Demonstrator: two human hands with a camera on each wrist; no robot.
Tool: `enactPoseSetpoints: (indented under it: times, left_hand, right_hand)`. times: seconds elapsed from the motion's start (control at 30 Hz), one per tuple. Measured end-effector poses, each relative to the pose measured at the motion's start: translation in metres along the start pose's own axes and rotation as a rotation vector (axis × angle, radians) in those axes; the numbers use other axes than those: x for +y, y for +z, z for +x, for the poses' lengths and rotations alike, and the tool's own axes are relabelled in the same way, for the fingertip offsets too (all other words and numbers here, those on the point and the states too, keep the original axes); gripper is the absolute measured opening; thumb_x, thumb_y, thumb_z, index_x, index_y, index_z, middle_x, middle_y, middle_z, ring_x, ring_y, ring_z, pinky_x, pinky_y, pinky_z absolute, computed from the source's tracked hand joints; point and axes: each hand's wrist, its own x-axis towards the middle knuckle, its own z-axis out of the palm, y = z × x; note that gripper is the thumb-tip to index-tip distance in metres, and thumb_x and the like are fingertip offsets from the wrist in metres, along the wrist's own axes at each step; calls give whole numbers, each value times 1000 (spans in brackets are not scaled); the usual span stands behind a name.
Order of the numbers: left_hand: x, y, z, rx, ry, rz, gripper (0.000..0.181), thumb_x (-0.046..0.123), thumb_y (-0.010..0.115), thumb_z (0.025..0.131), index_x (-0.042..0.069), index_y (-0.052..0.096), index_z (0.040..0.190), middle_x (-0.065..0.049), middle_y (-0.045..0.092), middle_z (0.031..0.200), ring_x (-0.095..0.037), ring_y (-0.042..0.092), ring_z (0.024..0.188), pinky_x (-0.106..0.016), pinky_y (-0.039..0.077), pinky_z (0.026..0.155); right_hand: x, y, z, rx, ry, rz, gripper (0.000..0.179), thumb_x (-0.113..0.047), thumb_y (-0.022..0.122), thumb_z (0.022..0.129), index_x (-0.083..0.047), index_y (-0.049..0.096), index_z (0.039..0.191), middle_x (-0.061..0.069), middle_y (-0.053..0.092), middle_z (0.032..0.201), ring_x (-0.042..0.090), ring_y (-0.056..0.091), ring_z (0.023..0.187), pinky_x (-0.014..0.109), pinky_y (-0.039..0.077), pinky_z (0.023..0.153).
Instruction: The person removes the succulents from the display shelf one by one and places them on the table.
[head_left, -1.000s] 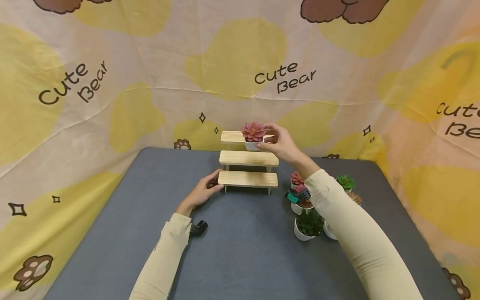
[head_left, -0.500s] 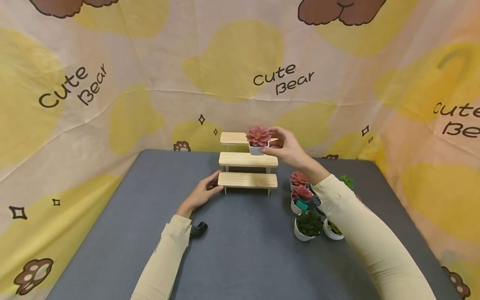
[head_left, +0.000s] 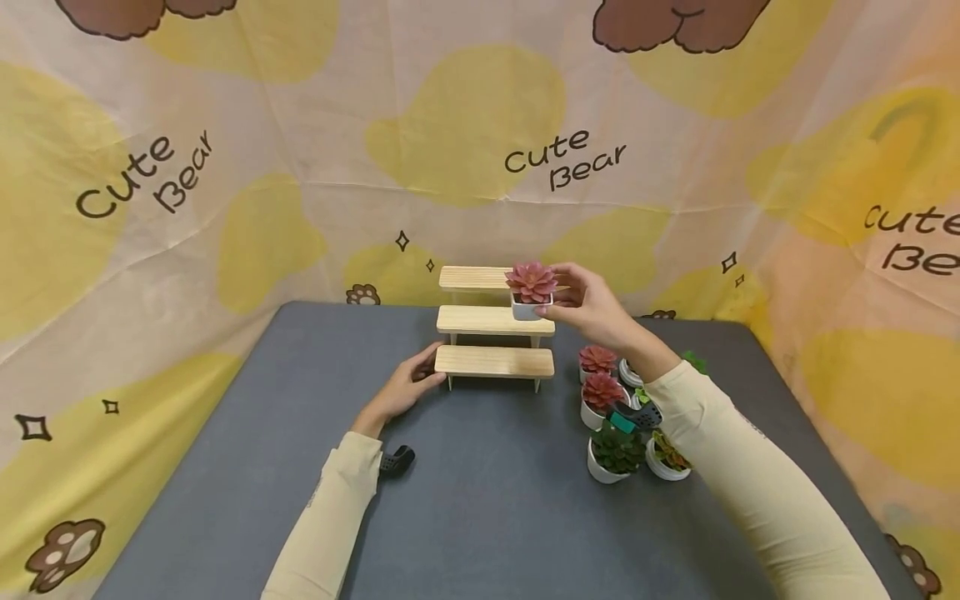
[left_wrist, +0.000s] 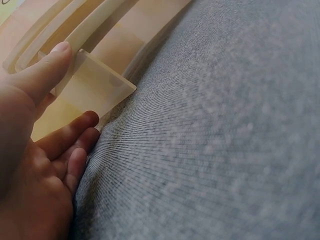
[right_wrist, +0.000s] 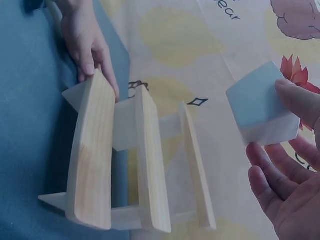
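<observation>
In the head view my right hand [head_left: 592, 308] holds a pink artificial succulent in a small square white pot [head_left: 527, 310], raised before the upper right of a three-step wooden display stand [head_left: 495, 362]. From the right wrist view, the thumb lies on one side of the pot [right_wrist: 262, 105] and fingers on another; the rosette [right_wrist: 299, 72] is partly hidden. My left hand [head_left: 403, 385] grips the left end of the stand's lowest step. Its thumb lies on that board in the left wrist view, other fingers [left_wrist: 75, 130] beside the pale leg panel [left_wrist: 97, 82].
Right of the stand, several potted succulents stand grouped on the grey table [head_left: 480, 517]: pink ones [head_left: 602, 392], a dark green one [head_left: 618, 447] and a green-orange one [head_left: 669, 452]. My right forearm covers part of the group. A printed cloth [head_left: 450, 125] hangs behind.
My right hand has carried the pink succulent right and slightly down, away from the top step and toward me. The left hand stays at the stand.
</observation>
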Motion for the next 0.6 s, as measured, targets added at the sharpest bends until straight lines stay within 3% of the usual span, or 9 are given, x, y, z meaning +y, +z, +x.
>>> enactPoseSetpoints:
  times: [0.2, 0.43, 0.6]
  left_hand:
    - [3, -1, 0, -4, 2, -8, 66, 16, 61, 102, 1, 30, 158, -24, 53, 148, -40, 55, 131, -55, 44, 108]
    - [0, -2, -1, 6, 4, -2, 65, 16, 61, 102, 1, 32, 158, -25, 53, 148, -40, 55, 130, -54, 44, 108]
    - [0, -2, -2, 5, 0, -6, 65, 16, 61, 102, 2, 31, 158, -24, 52, 148, -40, 55, 131, -54, 44, 108]
  right_hand:
    - [-1, -4, -6, -7, 4, -14, 60, 8, 72, 88, 6, 46, 142, 25, 56, 136, 38, 62, 120, 18, 55, 85]
    - [7, -10, -22, 0, 4, -61, 58, 5, 72, 89, 4, 48, 141, 23, 58, 133, 15, 66, 109, 19, 56, 84]
    - [14, -14, -33, -9, 27, -67, 59, 4, 72, 89, 3, 47, 142, 22, 57, 135, 15, 66, 110, 20, 56, 84]
